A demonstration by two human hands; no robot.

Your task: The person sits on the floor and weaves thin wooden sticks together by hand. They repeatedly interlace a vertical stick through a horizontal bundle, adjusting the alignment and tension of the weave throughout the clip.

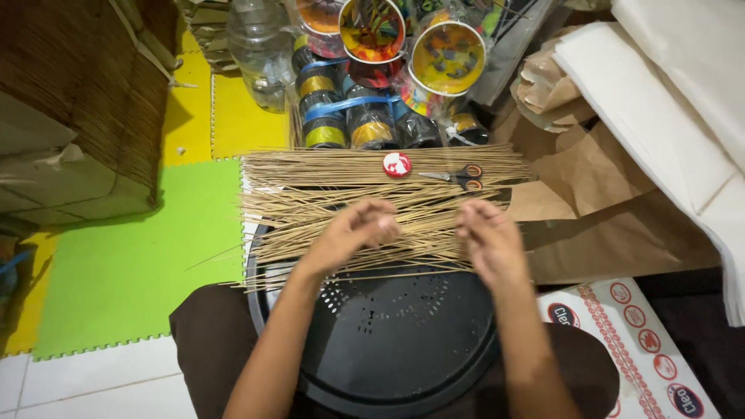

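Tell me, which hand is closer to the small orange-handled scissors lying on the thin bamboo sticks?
The right hand. It sits just below the orange-handled scissors, almost straight under the handles. The left hand lies further off, below and to their left, on the thin bamboo sticks.

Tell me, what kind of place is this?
Probably a craft corner on a home floor. Both hands rest on a spread of thin sticks over a round black tray, with scissors, tape rolls and foam mats nearby.
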